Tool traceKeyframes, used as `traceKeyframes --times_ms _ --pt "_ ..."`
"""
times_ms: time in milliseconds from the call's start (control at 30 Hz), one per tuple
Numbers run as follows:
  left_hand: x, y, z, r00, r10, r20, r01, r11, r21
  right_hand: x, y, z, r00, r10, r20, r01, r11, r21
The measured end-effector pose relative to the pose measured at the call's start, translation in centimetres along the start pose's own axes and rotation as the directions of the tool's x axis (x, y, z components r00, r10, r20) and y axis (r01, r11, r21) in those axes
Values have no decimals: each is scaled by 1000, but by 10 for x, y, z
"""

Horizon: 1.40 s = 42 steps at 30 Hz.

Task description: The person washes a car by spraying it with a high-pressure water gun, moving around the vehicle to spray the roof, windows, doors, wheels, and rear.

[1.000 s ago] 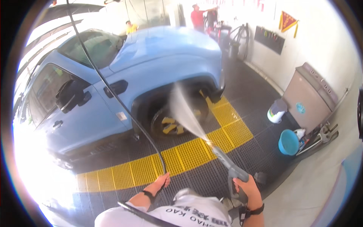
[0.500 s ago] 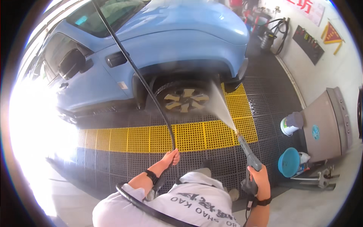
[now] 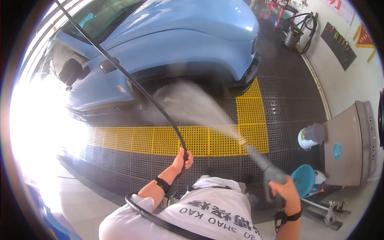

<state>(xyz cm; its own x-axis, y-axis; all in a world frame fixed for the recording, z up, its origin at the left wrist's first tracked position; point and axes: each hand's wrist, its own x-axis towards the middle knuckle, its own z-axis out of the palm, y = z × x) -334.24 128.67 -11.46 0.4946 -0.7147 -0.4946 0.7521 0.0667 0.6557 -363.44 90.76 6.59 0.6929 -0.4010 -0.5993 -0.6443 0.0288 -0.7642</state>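
My right hand [image 3: 285, 189] is closed round the grip of a grey pressure washer gun [image 3: 262, 162], a little blurred by motion. From its nozzle a white fan of water spray [image 3: 200, 105] reaches the front wheel [image 3: 166, 96] of a light blue car [image 3: 188, 46], hiding most of that wheel. In my left hand [image 3: 183, 161] is a black hose [image 3: 149, 96], fingers wrapped round it. The hose rises past the car to the upper left, and a length of black hose also loops over my left upper arm and across my shirt.
Black floor grating with a yellow grid strip [image 3: 180, 140] lies beneath. To the right stand a white bucket [image 3: 306, 140], a turquoise basin [image 3: 303, 180], a grey-brown cabinet [image 3: 344, 148] and a metal stand [image 3: 330, 212]. A canister vacuum [image 3: 293, 39] with a hose is by the far wall.
The spray has swung left from the wheel's right edge onto the wheel and looks wider. My right hand and the gun have moved right and lower, the gun tilting further left.
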Motion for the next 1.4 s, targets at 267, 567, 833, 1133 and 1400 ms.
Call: traceKeyframes --times_ms 267,567,833,1133,1400 --pt "79 -41 130 962 269 -57 -274 955 -115 11 -24 -197 973 -229 14 229 973 9" --pt "163 -35 262 933 354 61 -340 926 -166 32 -65 -344 958 -185 -218 158 978 -134" --pt "291 -7 343 902 407 146 -375 904 -204 89 -116 -426 974 -182 -137 146 961 -237" --pt "410 40 446 921 341 189 -312 935 -169 180 -148 -549 967 -199 -158 162 962 -221" --pt "500 73 498 902 424 78 -412 901 -134 298 -176 -662 944 -210 -256 171 971 -166"
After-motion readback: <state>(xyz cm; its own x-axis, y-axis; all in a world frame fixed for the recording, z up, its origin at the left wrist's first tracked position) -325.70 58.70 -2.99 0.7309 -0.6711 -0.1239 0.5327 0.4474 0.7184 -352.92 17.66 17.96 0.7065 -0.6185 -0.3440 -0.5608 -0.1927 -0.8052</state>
